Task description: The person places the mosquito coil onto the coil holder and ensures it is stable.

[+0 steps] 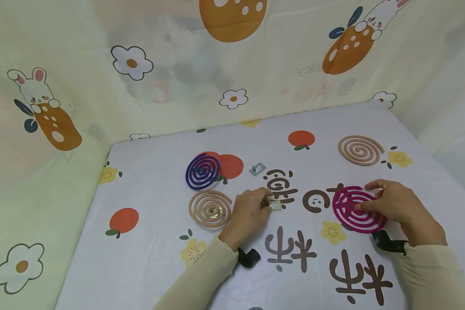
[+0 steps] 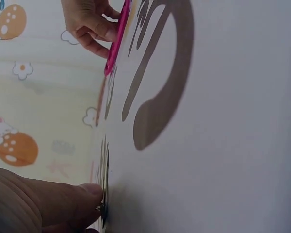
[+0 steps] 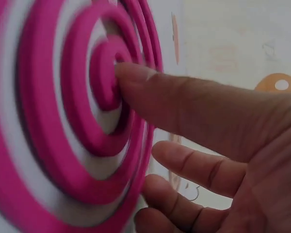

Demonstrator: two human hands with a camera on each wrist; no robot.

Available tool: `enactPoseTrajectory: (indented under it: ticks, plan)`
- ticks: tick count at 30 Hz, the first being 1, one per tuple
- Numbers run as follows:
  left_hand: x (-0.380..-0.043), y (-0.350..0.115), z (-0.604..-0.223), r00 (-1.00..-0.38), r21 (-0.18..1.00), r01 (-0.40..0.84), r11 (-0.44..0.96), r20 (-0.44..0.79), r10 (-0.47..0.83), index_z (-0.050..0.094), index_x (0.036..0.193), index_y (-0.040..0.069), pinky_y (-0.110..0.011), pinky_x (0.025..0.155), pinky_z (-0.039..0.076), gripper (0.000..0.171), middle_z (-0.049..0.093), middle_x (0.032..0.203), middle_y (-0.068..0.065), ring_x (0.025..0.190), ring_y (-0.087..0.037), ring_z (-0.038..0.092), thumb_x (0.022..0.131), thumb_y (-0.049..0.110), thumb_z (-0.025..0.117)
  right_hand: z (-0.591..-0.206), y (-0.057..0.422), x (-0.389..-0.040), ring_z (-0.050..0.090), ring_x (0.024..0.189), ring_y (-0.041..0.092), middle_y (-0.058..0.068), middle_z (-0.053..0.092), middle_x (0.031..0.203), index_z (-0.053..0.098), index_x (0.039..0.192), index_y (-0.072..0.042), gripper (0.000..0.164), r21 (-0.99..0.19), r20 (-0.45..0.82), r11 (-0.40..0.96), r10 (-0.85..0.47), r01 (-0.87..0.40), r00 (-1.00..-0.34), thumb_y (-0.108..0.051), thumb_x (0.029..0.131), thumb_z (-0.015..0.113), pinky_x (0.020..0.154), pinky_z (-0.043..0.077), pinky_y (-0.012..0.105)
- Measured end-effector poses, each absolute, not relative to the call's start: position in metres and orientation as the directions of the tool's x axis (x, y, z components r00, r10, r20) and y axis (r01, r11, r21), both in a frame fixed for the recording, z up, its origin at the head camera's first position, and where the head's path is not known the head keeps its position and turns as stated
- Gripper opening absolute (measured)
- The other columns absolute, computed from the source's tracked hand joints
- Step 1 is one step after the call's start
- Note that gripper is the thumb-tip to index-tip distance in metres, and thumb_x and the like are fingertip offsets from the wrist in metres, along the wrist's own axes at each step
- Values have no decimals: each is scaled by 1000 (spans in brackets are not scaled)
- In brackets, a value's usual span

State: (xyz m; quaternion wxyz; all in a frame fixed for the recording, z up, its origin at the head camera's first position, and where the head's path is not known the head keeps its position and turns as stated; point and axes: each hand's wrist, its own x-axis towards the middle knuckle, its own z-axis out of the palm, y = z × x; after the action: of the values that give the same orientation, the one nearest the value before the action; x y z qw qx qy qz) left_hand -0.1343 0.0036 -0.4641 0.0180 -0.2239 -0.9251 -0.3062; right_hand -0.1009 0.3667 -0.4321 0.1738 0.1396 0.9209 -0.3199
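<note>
My left hand [image 1: 249, 211] pinches a small metal coil stand [image 1: 275, 205] between thumb and fingertips, at the table surface; the fingers partly hide it. My right hand [image 1: 401, 206] holds a pink mosquito coil [image 1: 337, 206], its thumb at the coil's centre and other fingers by the outer edge. The right wrist view shows that thumb against the innermost ring of the pink coil [image 3: 75, 92]. Left of my left hand lies a tan mosquito coil [image 1: 193, 215] with a shiny metal piece [image 1: 215, 211] at its middle.
A dark purple coil [image 1: 191, 183] lies behind the near tan coil. Another flat metal stand [image 1: 258, 168] is at mid-table, and a second tan coil [image 1: 359, 150] at the back right. A patterned cloth [image 1: 193, 64] hangs behind the printed white tablecloth [image 1: 147, 258].
</note>
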Motion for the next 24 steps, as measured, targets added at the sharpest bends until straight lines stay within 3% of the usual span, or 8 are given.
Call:
enactPoseTrajectory:
  ticks: [4,9,16,24]
  plan:
    - [-132,2,-465,-897,569,428,702,178,404,73,121,16,-37,87,51,36,73,92,7,89,-17,66,86,14,82,-435,368,-101,60,87,30,25,62,104,47,139,10,77,-551,-439,736,145,393,-887,-31,86,85,66,56,33]
    - [-129,-3,-464,-906,567,404,718,136,401,71,123,12,-37,89,51,37,74,105,1,97,-22,66,87,17,81,-436,368,-100,59,89,31,23,62,102,53,131,9,71,-554,-446,732,140,395,-884,-34,86,85,66,55,33]
    - [-119,-11,-461,-896,448,433,782,119,429,76,107,14,-36,93,50,21,70,116,-3,105,-25,62,92,29,77,-436,368,-101,58,87,29,15,66,94,55,114,5,58,-555,-450,739,118,381,-885,-35,86,85,65,52,34]
    - [-110,-18,-457,-849,314,526,790,140,510,78,115,15,-40,110,45,28,68,131,-9,123,-28,62,97,35,70,-437,366,-100,57,85,30,13,68,88,61,110,4,54,-508,-406,797,111,326,-907,-36,85,85,63,46,34]
